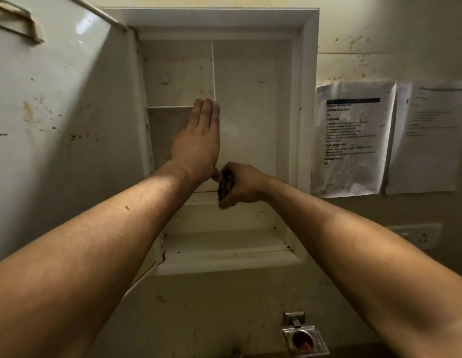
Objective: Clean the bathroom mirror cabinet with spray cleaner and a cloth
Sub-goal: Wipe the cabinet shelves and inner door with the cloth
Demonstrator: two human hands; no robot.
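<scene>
- Left hand (196, 140) flat, released, against the cabinet (253, 130) divider.
- Right hand (240, 186) clenched on a dark object (cloth, probably).
- Risk: leaning could crack the thin divider.

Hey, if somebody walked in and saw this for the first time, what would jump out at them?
Two bare arms reach up into an open, empty white cabinet: the left hand lies flat against its inner divider, the right hand is clenched around something small and dark at the middle shelf. The swung-open door at left is spattered with brownish stains. Two printed sheets hang on the speckled wall at right.
</scene>
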